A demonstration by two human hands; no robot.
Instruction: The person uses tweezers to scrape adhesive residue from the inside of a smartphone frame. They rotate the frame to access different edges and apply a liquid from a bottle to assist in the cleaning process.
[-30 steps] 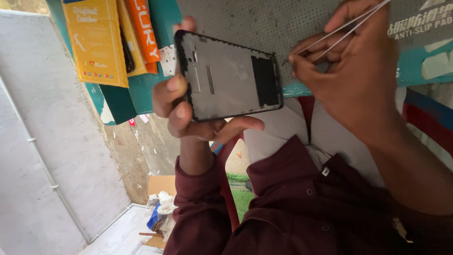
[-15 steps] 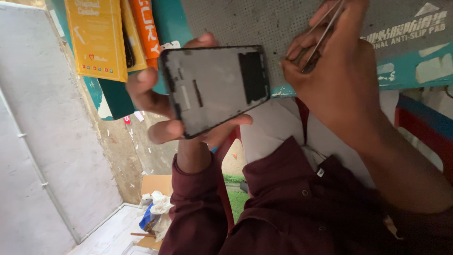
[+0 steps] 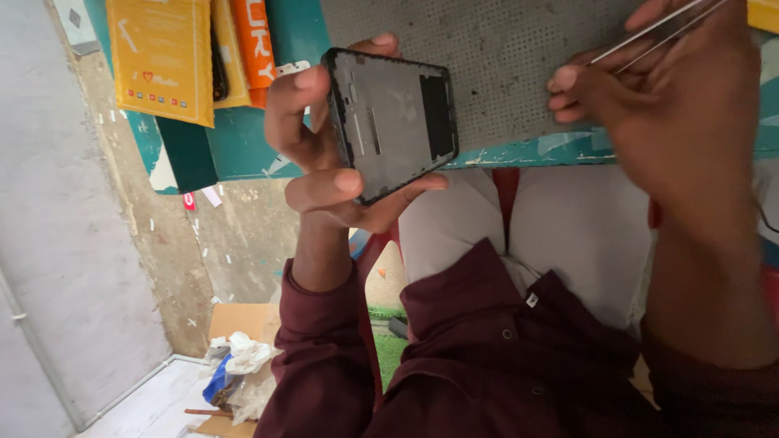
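Note:
My left hand (image 3: pixel 324 154) grips a black phone frame (image 3: pixel 393 122), its grey inner side facing me, held over the edge of a grey perforated mat (image 3: pixel 503 65). Fingers wrap its left and lower edges. My right hand (image 3: pixel 657 105) is to the right of the phone, apart from it, pinching thin metal tweezers (image 3: pixel 649 32) that point up and right. My dark red sleeves and white trousers fill the lower view.
The mat lies on a teal work surface (image 3: pixel 243 146). Yellow and orange flat packages (image 3: pixel 162 57) lie at its left end. Below left are a concrete wall, a cardboard box (image 3: pixel 243 320) and crumpled white and blue rubbish (image 3: pixel 239 365).
The phone frame has turned and shifted right in my left hand. My right hand with the tweezers has moved right and up, away from the phone.

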